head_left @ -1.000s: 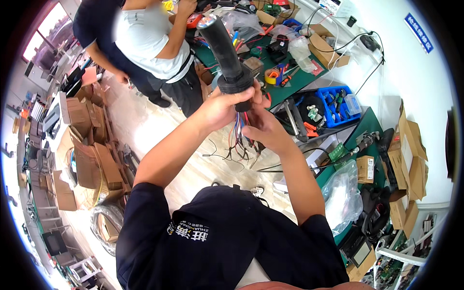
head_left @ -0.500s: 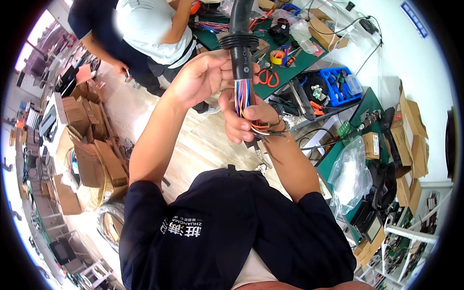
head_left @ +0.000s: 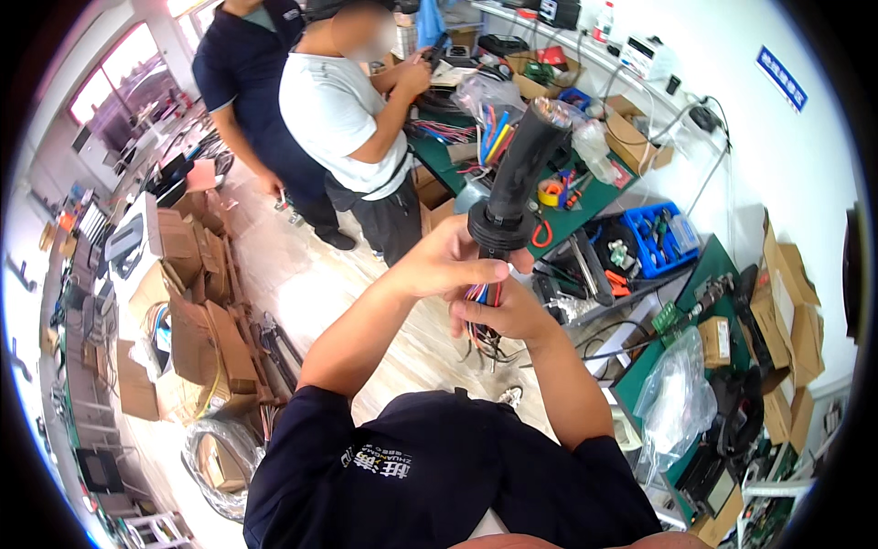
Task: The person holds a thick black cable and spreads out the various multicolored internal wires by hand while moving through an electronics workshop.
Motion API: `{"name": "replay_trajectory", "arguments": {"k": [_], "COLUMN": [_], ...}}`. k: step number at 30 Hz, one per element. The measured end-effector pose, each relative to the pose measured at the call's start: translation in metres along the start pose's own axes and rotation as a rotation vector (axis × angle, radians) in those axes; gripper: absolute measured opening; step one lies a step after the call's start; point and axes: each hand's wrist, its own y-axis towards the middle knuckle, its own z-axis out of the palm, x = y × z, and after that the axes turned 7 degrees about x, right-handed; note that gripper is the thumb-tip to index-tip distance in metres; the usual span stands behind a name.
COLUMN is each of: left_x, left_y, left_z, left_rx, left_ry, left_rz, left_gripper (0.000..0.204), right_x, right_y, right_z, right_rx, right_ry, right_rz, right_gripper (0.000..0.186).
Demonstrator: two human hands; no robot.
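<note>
A thick black multi-core cable (head_left: 526, 169) stands tilted in front of me, its upper end leaning away to the right. Colourful wire ends show at that top end. A ribbed black rubber grommet (head_left: 498, 229) sits around it lower down. Just below the grommet my left hand (head_left: 453, 261) is closed around the cable, thumb across the front. Under it, my right hand (head_left: 508, 311) is wrapped round the bundle of thin coloured wires (head_left: 480, 293) coming out of the sheath. Their loose dark ends hang below my fingers, partly hidden.
Beyond the cable, a green workbench (head_left: 585, 215) carries tools, tape and plastic bags. A blue tool bin (head_left: 660, 240) stands to the right, near a clear plastic bag (head_left: 677, 389). Cardboard boxes (head_left: 229, 343) line the left. Two people (head_left: 334, 119) stand at the far left.
The cable has tilted, its upper end now leaning right and showing its cut face. My left hand has closed around it below the grommet. The view has lifted, showing more of both people.
</note>
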Motion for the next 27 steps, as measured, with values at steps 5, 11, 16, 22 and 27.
{"name": "replay_trajectory", "arguments": {"k": [5, 11, 16, 22, 27], "left_x": [0.008, 0.01, 0.003, 0.007, 0.003], "left_y": [-0.014, -0.025, -0.024, -0.026, -0.026], "left_z": [-0.006, -0.009, -0.008, -0.005, -0.001], "left_rx": [0.039, -0.072, -0.039, -0.095, -0.181], "left_ry": [-0.019, 0.055, -0.027, -0.221, -0.116], "left_rz": [-0.033, 0.189, 0.183, 0.139, 0.121], "left_gripper": [0.083, 0.107, 0.096, 0.066, 0.062], "right_x": [-0.024, -0.03, -0.03, -0.023, -0.025], "right_y": [0.0, -0.009, -0.01, -0.012, -0.01], "right_z": [0.011, 0.027, 0.038, 0.046, 0.046], "right_rx": [-0.172, -0.225, -0.18, -0.156, -0.218], "right_ry": [-0.253, -0.153, -0.153, -0.072, -0.141], "right_rz": [-0.053, 0.078, 0.18, 0.196, 0.173], "right_gripper": [0.013, 0.017, 0.016, 0.017, 0.014]}}
